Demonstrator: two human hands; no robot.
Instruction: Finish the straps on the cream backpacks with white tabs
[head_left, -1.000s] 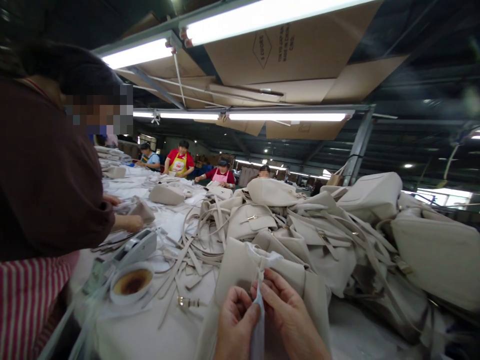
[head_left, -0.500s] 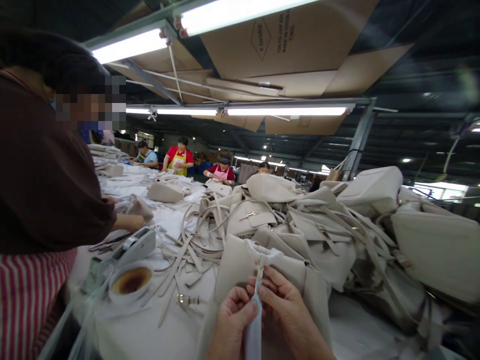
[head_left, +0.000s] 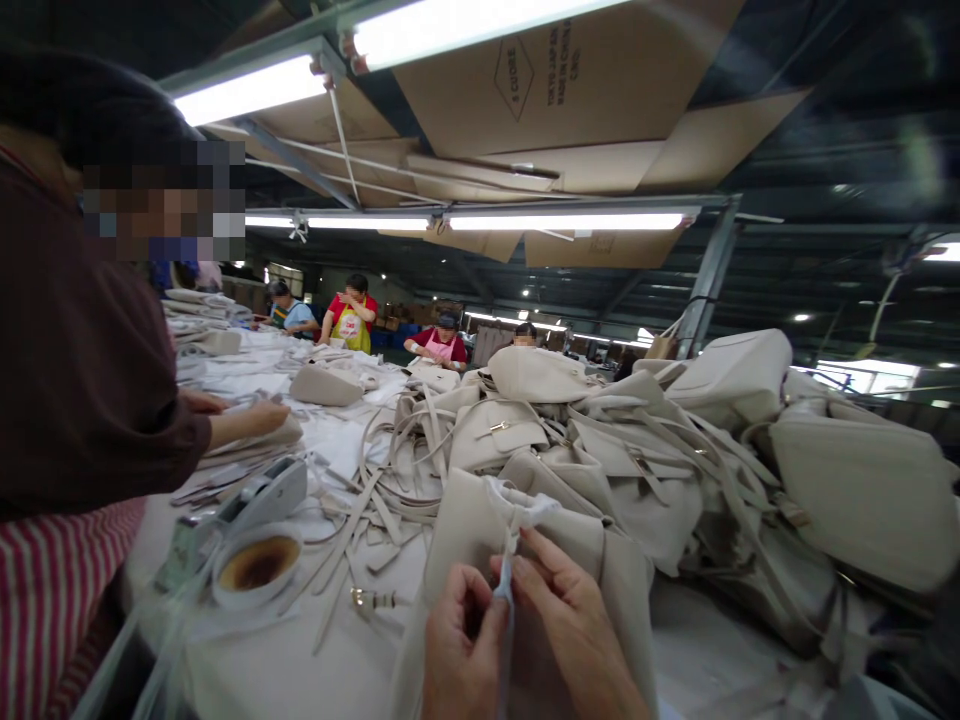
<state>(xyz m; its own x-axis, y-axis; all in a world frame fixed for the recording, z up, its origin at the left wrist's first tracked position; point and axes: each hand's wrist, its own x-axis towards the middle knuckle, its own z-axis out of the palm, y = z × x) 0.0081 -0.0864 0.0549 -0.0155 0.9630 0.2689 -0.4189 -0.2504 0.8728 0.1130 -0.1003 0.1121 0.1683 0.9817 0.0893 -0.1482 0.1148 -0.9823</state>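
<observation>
A beige bag (head_left: pixel 459 530) stands upright in front of me, with white material (head_left: pixel 536 510) showing at its top opening. From that opening a narrow pale blue-white fabric strip (head_left: pixel 505 580) runs down towards me. My left hand (head_left: pixel 465 640) is closed, pinching the strip between thumb and curled fingers. Just right of it and slightly higher, my right hand (head_left: pixel 566 610) is also closed on the strip, its fingertips near the bag's opening. Parts of the fingers behind the strip are hidden.
Beige bags (head_left: pixel 637 480) are heaped ahead and right. Loose straps (head_left: pixel 367 510), a metal clasp (head_left: pixel 371 598), a bowl of brown liquid (head_left: pixel 259 560) and a grey device (head_left: pixel 274 495) lie left. A co-worker (head_left: pixel 75 350) stands close at left; others work farther back.
My left hand has turned slightly, and less of the strip shows below it. The near co-worker's hands have risen from the pieces on the table. The view has shifted a little.
</observation>
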